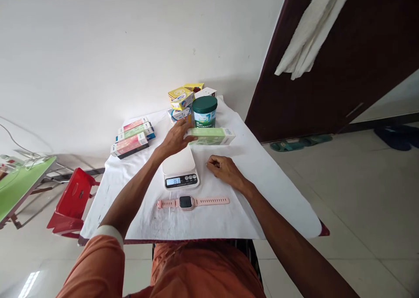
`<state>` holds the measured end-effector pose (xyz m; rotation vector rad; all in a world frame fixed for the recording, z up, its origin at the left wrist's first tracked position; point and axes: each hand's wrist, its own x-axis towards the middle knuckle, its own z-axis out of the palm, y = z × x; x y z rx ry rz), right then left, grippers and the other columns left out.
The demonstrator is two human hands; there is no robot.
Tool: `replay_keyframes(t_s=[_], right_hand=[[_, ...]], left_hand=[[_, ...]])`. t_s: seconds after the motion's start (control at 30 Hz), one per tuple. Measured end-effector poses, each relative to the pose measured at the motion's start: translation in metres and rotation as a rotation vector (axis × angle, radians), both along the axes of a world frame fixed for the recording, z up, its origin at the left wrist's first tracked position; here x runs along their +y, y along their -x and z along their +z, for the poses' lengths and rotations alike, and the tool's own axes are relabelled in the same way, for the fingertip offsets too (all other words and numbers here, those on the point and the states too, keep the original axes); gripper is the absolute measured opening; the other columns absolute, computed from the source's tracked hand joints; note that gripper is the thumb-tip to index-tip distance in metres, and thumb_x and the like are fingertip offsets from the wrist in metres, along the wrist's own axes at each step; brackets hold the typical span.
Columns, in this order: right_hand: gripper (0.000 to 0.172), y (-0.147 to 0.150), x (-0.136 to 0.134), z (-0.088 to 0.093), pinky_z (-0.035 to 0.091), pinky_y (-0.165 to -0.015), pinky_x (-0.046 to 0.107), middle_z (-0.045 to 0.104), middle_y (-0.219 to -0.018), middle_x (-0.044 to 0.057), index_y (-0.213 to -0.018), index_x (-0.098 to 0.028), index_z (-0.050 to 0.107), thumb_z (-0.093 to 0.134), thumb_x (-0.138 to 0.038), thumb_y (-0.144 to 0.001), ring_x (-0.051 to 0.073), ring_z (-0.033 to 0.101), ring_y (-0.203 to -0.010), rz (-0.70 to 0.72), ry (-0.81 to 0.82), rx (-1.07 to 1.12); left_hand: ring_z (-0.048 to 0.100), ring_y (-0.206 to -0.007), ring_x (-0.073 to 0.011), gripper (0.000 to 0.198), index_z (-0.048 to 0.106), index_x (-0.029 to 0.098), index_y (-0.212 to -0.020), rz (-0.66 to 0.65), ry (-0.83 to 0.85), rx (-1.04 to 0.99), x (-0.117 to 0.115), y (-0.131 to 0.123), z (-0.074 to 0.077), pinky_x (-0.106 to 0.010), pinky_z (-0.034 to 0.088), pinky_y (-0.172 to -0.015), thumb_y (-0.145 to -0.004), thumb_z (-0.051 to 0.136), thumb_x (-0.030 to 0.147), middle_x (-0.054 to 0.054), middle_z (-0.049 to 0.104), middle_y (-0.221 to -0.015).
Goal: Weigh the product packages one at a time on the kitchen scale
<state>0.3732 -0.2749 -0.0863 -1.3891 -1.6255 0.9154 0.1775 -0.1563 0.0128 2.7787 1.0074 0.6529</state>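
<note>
My left hand (pixel 178 137) grips one end of a long light-green box (pixel 211 136), which sticks out to the right just in front of a tub with a dark green lid (pixel 204 108). Below that hand lies a white digital scale (pixel 178 162), its lit display seeming to read 363. On the cloth to the right of the scale rests my right hand (pixel 225 169), fingers curled closed; whether anything is inside them is hidden. A pink-strapped smartwatch (pixel 186 202) is laid out flat in front of the scale.
Several long pink and green boxes (pixel 131 143) lie at the table's left. Yellow boxes (pixel 181 98) are stacked at the back by the wall. White cloth (pixel 262 193) covers the table. A red chair (pixel 73 202) stands left; slippers (pixel 299 143) lie on the floor to the right.
</note>
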Motion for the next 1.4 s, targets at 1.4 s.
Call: replay_keyframes(t_s=[1.4], right_hand=[[0.032,0.001,-0.005,0.004,0.038,-0.056,0.028,0.053,-0.055,-0.002,-0.07,-0.022,0.056,0.057,-0.049,-0.086,0.015,0.051,-0.053,-0.025,0.09,-0.085]], left_hand=[[0.059,-0.116,-0.0323,0.041,0.057,0.02,-0.132,0.335,0.031,0.15,-0.073,0.073,-0.039,-0.049,0.043,-0.1,-0.095,0.066,0.036,-0.014,0.065,-0.122]])
